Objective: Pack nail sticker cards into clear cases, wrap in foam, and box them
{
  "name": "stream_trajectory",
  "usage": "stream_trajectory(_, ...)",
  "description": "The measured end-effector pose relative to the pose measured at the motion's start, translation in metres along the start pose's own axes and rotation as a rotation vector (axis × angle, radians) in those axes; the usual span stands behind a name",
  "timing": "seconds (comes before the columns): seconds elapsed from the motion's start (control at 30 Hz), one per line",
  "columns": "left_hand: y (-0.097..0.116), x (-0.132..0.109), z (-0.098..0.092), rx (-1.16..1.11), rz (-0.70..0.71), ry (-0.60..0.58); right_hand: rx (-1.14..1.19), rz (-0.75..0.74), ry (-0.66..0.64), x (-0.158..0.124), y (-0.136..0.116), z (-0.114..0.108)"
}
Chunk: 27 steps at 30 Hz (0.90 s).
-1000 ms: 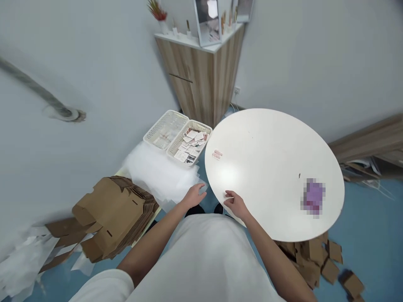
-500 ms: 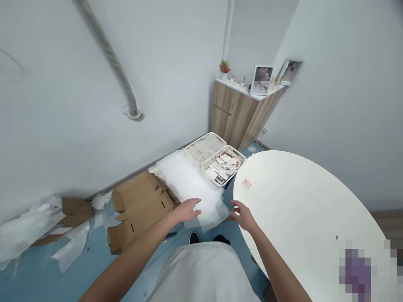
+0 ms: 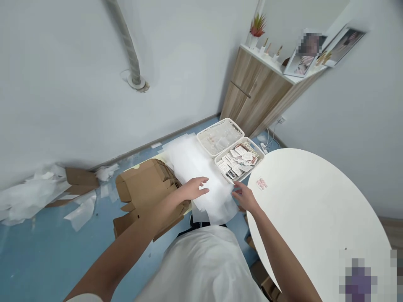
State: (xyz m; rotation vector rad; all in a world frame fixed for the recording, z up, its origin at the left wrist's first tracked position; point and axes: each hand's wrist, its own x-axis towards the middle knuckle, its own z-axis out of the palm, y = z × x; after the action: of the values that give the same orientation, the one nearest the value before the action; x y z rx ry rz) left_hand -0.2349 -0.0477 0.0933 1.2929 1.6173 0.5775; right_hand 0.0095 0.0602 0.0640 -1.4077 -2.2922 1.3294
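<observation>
My left hand (image 3: pixel 194 188) lies with its fingers stretched out on a stack of thin white foam sheets (image 3: pixel 195 167), beside a pile of flat brown cardboard boxes (image 3: pixel 145 188). My right hand (image 3: pixel 244 198) hovers at the right edge of the same sheets, next to the rim of a round white table (image 3: pixel 315 209); its fingers are loosely apart and hold nothing. A small pink packet (image 3: pixel 261 183) lies on the table near that hand.
Two white baskets stand beyond the sheets, one (image 3: pixel 220 136) with clear bags, one (image 3: pixel 239 161) with small cards. A wooden cabinet (image 3: pixel 261 92) fills the corner. Foam scraps and cardboard (image 3: pixel 47 193) litter the blue floor at the left.
The view has swung left and down, away from the table. Both hands moved off the table's edge toward the white foam sheets; the left one now rests on them.
</observation>
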Motion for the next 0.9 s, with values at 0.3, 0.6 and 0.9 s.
stream_trajectory(0.3, 0.001, 0.091, -0.028, -0.095, -0.089, 0.166, -0.048, -0.056, 0.125, 0.11, -0.002, -0.022)
stream_trajectory(0.6, -0.014, 0.197, -0.035, -0.21, -0.269, 0.282, -0.286, -0.278, 0.145, 0.221, -0.01, -0.029)
stream_trajectory(0.9, -0.034, 0.263, -0.008, -0.461, -0.412, 0.358, -0.658, -0.127, 0.027, 0.268, -0.023, -0.004)
